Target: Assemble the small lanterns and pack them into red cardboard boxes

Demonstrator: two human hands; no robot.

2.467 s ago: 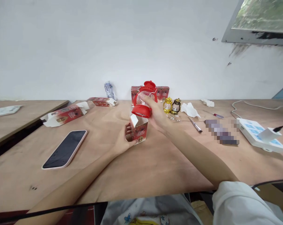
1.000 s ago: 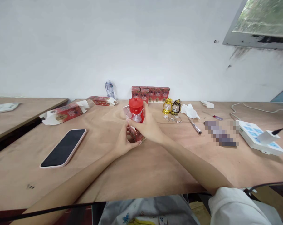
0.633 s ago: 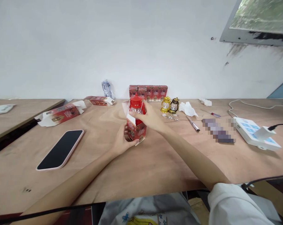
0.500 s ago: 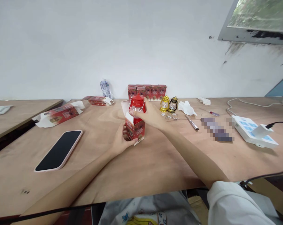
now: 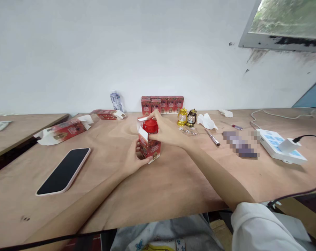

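A small red carton (image 5: 149, 147) stands upright on the wooden table (image 5: 173, 181), its white top flaps open. A red toy lantern (image 5: 150, 126) sits inside it, only its red cap showing above the rim. My left hand (image 5: 133, 158) grips the carton from the left side. My right hand (image 5: 168, 131) is closed over the lantern's top and the back flap, fingers curled round them.
A black phone in a pink case (image 5: 63, 170) lies at the left. Open red cartons (image 5: 61, 130) lie at the far left; a row of closed cartons (image 5: 162, 104) stands by the wall. Gold (image 5: 182, 116) and black (image 5: 191, 118) lanterns, a screwdriver (image 5: 212, 137) and a white power strip (image 5: 281, 150) lie at the right.
The red lantern went from held tilted above the carton to upright and sunk down inside it. My left hand has kept its grip on the carton throughout.
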